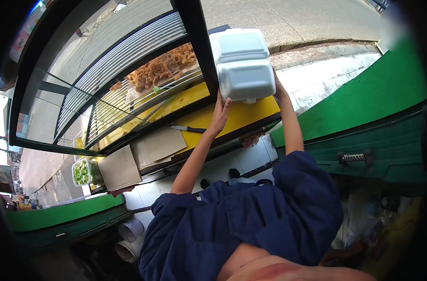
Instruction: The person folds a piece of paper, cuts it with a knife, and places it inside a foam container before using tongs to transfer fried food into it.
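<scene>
Between both hands is a white foam takeaway container (246,79), two raised rectangular sections showing one beyond the other, with a small tab on its near edge. My left hand (220,114) grips its near left corner, thumb along the side. At the right side, my right hand (280,89) presses against it, the fingers partly hidden behind the foam. The container is over the right end of the yellow counter (237,122), beside the black frame of the glass display case (202,47). A knife (195,129) with a dark handle lies on the counter near my left forearm.
Fried food pieces (159,68) sit on a rack inside the case. Brown paper sheets (158,144) lie on the counter's left part, near a clear tub of green leaves (84,172). A green wall (354,103) stands to the right; pale buckets (130,229) stand below left.
</scene>
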`<action>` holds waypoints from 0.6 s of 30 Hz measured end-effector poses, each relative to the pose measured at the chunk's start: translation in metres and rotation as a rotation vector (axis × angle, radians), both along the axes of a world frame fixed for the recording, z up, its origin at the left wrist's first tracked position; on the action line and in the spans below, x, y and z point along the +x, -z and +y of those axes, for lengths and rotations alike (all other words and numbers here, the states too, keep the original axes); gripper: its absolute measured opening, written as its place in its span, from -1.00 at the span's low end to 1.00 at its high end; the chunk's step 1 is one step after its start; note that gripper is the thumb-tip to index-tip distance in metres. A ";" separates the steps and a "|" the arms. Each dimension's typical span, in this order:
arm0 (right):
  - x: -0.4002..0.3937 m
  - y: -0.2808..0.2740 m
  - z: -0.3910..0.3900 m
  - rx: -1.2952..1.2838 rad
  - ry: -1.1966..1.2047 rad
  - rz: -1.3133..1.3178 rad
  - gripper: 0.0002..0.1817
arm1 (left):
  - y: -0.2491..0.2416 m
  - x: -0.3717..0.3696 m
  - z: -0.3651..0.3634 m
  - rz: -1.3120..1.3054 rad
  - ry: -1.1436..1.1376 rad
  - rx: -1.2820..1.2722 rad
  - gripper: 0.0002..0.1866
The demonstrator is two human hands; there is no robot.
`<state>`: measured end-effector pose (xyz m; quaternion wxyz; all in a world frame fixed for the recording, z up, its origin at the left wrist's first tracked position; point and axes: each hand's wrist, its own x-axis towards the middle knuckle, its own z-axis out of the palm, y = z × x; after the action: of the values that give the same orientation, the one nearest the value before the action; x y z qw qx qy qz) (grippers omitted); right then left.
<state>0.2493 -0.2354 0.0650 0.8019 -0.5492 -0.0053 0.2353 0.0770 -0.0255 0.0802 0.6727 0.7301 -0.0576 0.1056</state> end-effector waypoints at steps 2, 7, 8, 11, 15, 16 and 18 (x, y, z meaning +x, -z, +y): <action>-0.034 0.020 -0.017 0.059 0.026 -0.051 -0.16 | -0.007 -0.008 -0.002 0.088 -0.025 -0.112 -0.17; -0.152 0.063 -0.033 -0.047 0.064 -0.160 -0.28 | 0.018 -0.003 0.003 0.112 -0.124 -0.286 -0.19; -0.173 0.065 -0.028 0.017 0.098 -0.097 -0.25 | 0.020 -0.005 0.006 0.153 -0.140 -0.254 -0.19; -0.210 0.074 -0.014 0.163 0.176 0.044 -0.16 | 0.024 -0.020 -0.001 0.215 -0.346 -0.253 -0.20; -0.213 0.092 -0.008 0.158 0.123 0.060 -0.16 | 0.003 -0.040 -0.024 0.114 -0.159 -0.237 -0.04; -0.209 0.097 -0.009 0.119 0.090 0.061 -0.18 | 0.007 -0.035 -0.022 0.141 -0.136 -0.267 0.01; -0.201 0.103 -0.017 -0.030 -0.012 -0.001 -0.24 | 0.011 -0.029 -0.019 0.137 -0.095 -0.280 -0.01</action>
<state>0.0483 -0.2528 -0.0376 0.7921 -0.5613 -0.0058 0.2399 0.0475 -0.0444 0.0697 0.7644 0.6366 0.0381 0.0943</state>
